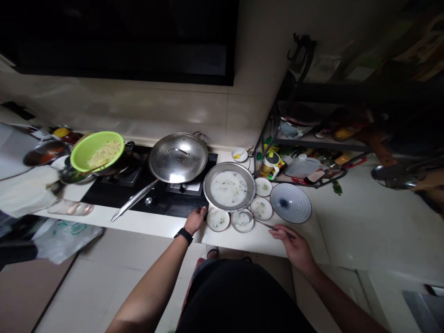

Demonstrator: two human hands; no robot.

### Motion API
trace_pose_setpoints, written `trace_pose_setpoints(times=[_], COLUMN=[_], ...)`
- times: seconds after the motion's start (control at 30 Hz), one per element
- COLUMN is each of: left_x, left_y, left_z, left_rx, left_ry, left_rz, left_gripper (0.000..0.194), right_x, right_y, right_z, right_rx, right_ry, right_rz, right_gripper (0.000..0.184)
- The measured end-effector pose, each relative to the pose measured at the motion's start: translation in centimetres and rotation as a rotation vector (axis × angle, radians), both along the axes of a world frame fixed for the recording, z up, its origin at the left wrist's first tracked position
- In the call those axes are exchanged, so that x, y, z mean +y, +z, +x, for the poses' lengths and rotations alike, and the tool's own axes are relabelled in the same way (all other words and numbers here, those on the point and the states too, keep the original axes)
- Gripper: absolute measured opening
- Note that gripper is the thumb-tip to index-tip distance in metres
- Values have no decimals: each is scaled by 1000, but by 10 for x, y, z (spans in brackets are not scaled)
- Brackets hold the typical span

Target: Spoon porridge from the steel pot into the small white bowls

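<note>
My right hand (293, 243) grips the thin handle of a metal ladle (265, 224). The ladle's scoop rests over a small white bowl (242, 226) of pale liquid with green bits. Beside it stand more small bowls with similar contents: one on the left (218, 220), one on the right (261, 209) and one farther back (262, 187). Behind them is a round metal pot (255, 185) of white, soupy liquid with green pieces. At the pot's lower left, my left hand (195, 222) is closed, thumb uppermost; what its fingers hold is hidden.
A lidded pan (178, 159) with a long handle sits on the black cooktop (163, 203). To its left, a green basin (81, 152) holds pale shreds. A patterned blue-white bowl (291, 202) stands at the right, below a rack (312, 143) of jars. A plastic bag (65, 238) hangs at left.
</note>
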State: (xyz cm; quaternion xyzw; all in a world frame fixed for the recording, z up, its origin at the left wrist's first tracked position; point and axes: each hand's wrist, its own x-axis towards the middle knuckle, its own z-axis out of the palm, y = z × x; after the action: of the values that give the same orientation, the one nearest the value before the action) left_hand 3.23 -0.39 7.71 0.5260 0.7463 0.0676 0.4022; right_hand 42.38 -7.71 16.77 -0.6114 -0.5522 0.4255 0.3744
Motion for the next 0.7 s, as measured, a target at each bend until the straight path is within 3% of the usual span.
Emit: trace_pose_setpoints(times=[0.07,0.13,0.23,0.37,0.5,0.7], left_x=[0,0,0,-1,-1,-1], left_y=[0,0,0,1,2,0], left_z=[0,0,1,2,2,1], left_rx=[6,14,13,2,4,-7], left_ry=[-2,1,12,23,16,28], left_rz=[4,4,5,0,-3,1], left_gripper=[60,60,61,59,59,58], right_x=[-7,-12,-10,22,72,111], right_y=[6,14,24,22,1,-37], right_z=[0,0,-2,-13,-31,-56], right_rx=[-226,-412,-538,-466,-376,-5], right_ry=[314,567,664,476,266,-34], right_rz=[196,372,517,560,473,97], right_gripper=[28,32,39,35,30,49])
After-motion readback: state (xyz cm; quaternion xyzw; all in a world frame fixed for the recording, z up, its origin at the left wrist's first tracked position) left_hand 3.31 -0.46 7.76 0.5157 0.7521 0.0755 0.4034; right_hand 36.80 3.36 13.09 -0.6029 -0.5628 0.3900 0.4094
